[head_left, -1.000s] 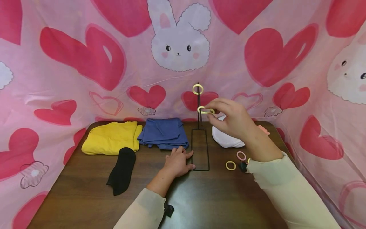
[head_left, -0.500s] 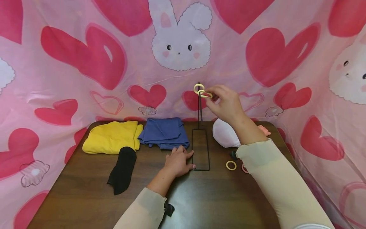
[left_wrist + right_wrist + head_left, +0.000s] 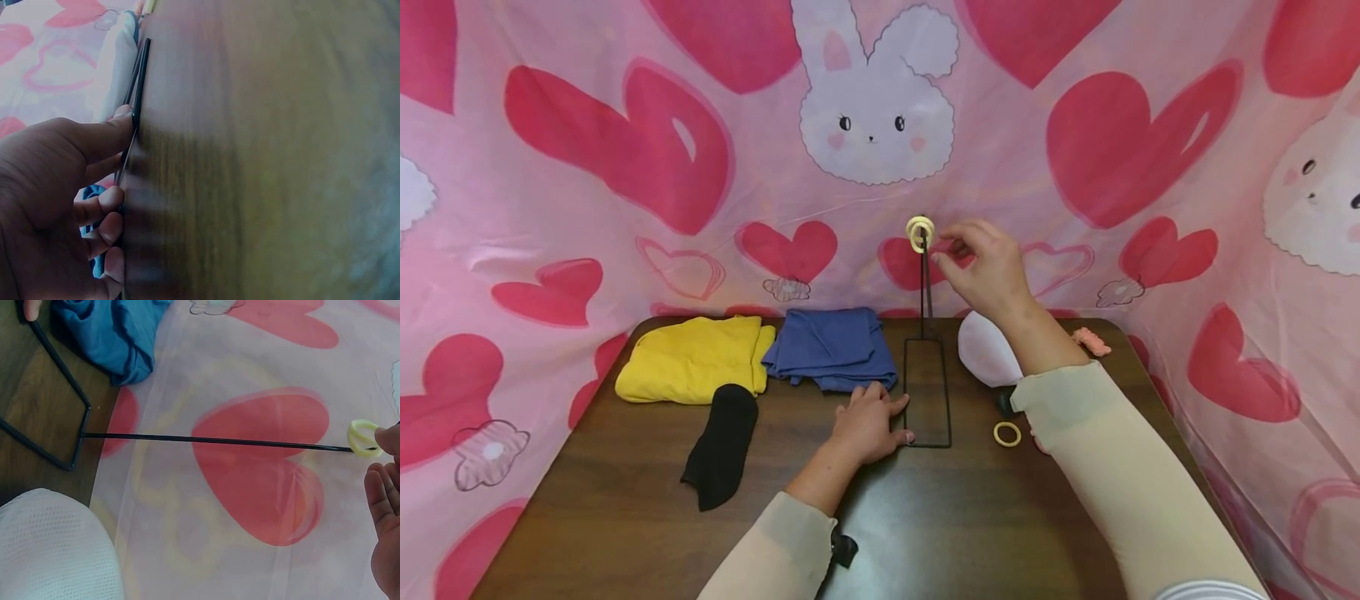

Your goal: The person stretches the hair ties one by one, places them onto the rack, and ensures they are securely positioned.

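A black wire stand (image 3: 927, 392) stands on the dark wooden table (image 3: 625, 517), its thin rod (image 3: 923, 283) rising to two yellow rings (image 3: 920, 233) at the tip. My right hand (image 3: 946, 248) is raised at the rod's top and pinches the edge of the nearer yellow ring (image 3: 364, 439), which sits on the rod (image 3: 219, 441). My left hand (image 3: 868, 425) lies flat on the table, its straight fingers (image 3: 106, 134) pressing on the left bar of the stand's base. Another yellow ring (image 3: 1007, 433) lies on the table under my right forearm.
A folded blue cloth (image 3: 831, 346), a yellow cloth (image 3: 692, 358) and a black sock (image 3: 722, 446) lie to the left. A white mesh item (image 3: 985, 350) and a small pink piece (image 3: 1090, 340) lie at the back right. Pink heart-print fabric walls the table.
My right hand rose from halfway up the rod to its tip with a yellow ring, which now sits beside the ring at the top. The left hand has not moved.
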Demonstrator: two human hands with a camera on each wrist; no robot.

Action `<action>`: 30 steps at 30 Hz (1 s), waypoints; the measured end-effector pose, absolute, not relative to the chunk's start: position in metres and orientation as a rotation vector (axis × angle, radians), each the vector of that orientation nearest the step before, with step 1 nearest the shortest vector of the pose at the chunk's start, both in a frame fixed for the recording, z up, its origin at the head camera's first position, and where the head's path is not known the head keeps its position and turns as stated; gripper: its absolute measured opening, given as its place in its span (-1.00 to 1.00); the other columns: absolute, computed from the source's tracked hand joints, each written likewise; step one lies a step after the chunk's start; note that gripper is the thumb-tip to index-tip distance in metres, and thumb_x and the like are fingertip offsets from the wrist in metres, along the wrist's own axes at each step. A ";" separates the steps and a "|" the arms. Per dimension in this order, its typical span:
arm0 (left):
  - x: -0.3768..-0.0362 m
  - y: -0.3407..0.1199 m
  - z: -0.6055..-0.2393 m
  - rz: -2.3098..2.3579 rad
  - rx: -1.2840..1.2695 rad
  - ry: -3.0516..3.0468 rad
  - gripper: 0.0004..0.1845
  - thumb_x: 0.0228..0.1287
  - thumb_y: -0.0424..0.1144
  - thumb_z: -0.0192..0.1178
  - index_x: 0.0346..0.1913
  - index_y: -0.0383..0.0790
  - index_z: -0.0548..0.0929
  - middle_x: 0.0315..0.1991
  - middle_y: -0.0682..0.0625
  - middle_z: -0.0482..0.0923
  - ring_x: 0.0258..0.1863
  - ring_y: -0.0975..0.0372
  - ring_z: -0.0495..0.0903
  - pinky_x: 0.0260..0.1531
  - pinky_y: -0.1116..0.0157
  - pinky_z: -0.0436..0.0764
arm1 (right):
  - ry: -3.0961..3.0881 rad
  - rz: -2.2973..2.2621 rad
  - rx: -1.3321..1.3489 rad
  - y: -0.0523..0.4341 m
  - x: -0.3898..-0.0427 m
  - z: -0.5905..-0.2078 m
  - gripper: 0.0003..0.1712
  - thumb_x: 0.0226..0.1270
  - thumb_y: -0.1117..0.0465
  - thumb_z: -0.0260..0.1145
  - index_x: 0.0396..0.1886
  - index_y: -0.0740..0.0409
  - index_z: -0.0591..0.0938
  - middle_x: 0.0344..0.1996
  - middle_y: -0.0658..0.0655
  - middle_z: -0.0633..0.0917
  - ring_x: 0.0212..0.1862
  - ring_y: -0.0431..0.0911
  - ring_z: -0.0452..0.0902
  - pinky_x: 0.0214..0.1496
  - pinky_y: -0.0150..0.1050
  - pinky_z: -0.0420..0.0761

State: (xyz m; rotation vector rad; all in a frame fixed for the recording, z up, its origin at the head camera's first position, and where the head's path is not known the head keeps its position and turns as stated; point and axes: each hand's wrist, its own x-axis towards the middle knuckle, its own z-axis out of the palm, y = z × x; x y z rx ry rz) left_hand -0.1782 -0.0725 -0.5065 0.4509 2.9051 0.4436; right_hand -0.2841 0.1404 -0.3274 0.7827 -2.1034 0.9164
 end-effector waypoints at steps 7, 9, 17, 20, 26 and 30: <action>-0.179 -0.073 -0.506 0.429 0.455 2.910 -0.28 0.28 0.30 0.34 0.49 0.28 0.48 0.06 0.02 0.41 0.02 0.08 0.35 -0.08 -0.13 0.47 | -2.111 0.899 0.801 0.150 -0.269 -0.337 -0.74 0.20 0.29 0.55 -0.12 0.27 0.77 -0.23 0.17 0.75 -0.25 0.01 0.71 -0.11 -0.01 0.70; -0.179 -0.072 -0.506 0.428 0.457 2.906 -0.28 0.29 0.30 0.34 0.49 0.28 0.48 0.07 0.01 0.41 0.03 0.08 0.35 -0.07 -0.14 0.47 | -2.105 0.909 0.809 0.153 -0.263 -0.341 -0.72 0.18 0.30 0.57 -0.10 0.27 0.77 -0.22 0.16 0.76 -0.25 0.01 0.71 -0.10 -0.02 0.69; -0.177 -0.072 -0.504 0.432 0.445 2.905 -0.28 0.28 0.28 0.35 0.49 0.27 0.48 0.06 0.02 0.41 0.04 0.08 0.34 -0.06 -0.15 0.46 | -2.099 0.920 0.847 0.172 -0.241 -0.366 -0.69 0.11 0.35 0.60 -0.12 0.23 0.78 -0.20 0.11 0.77 -0.27 -0.04 0.71 -0.11 -0.14 0.66; -0.177 -0.072 -0.505 0.435 0.446 2.905 -0.27 0.28 0.28 0.36 0.49 0.27 0.49 0.05 0.01 0.41 0.04 0.08 0.35 -0.06 -0.14 0.46 | -2.119 0.903 0.822 0.181 -0.233 -0.375 -0.68 0.09 0.33 0.62 -0.12 0.20 0.78 -0.18 0.07 0.78 -0.26 -0.07 0.70 -0.09 -0.26 0.61; -0.178 -0.071 -0.506 0.423 0.449 2.909 -0.27 0.28 0.29 0.35 0.50 0.29 0.47 0.05 0.03 0.40 0.03 0.09 0.34 -0.07 -0.10 0.46 | -2.170 0.901 0.814 0.203 -0.218 -0.393 -0.67 0.10 0.29 0.63 -0.11 0.14 0.78 -0.17 0.04 0.77 -0.22 -0.10 0.65 -0.05 -0.41 0.51; -0.178 -0.071 -0.504 0.422 0.452 2.903 -0.27 0.29 0.29 0.35 0.50 0.28 0.46 0.04 0.03 0.40 0.02 0.09 0.34 -0.08 -0.09 0.45 | -2.206 0.889 0.822 0.218 -0.209 -0.411 -0.65 0.06 0.32 0.64 -0.12 0.14 0.77 -0.18 0.04 0.76 -0.22 -0.09 0.63 -0.12 -0.44 0.49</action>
